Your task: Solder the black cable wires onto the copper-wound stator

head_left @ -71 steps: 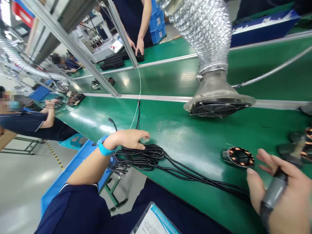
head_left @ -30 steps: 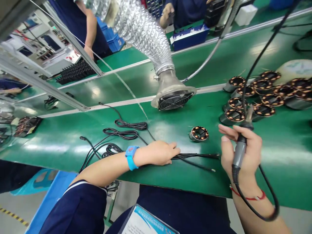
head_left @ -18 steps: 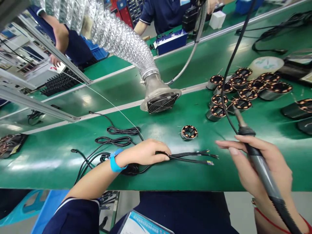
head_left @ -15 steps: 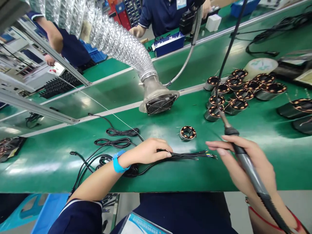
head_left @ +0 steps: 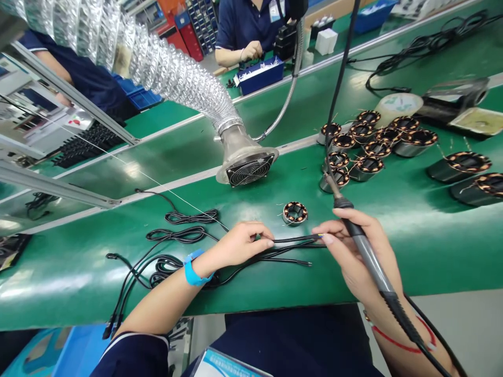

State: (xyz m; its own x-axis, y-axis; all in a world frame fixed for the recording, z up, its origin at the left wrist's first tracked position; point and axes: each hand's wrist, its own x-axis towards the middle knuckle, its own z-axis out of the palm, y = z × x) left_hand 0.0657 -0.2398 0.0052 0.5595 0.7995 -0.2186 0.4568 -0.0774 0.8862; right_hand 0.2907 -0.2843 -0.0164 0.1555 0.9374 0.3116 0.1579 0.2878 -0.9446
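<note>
My left hand point(head_left: 243, 244) is closed on a black cable point(head_left: 293, 240), thumb against fingers, just above the green bench. The thumb and fingertips of my right hand point(head_left: 348, 259) pinch the end of that cable, where a bit of coloured wire shows. A soldering iron point(head_left: 368, 256) also lies in my right hand, its tip pointing up and away. More black cables point(head_left: 288, 260) are under and beside the held one. Just beyond my hands sits a single copper-wound motor stator point(head_left: 294, 222).
Several stators point(head_left: 367, 170) stand grouped at the right, with two larger ones point(head_left: 458, 170) nearer the edge. A fume extractor hood point(head_left: 245, 162) on a foil duct point(head_left: 176, 78) hangs over the bench. Coiled cables point(head_left: 176, 234) lie left. A co-worker point(head_left: 245, 31) sits opposite.
My right hand has moved left with the soldering iron and now grips a cable end. That cable is lifted apart from the bunch. The view has shifted slightly.
</note>
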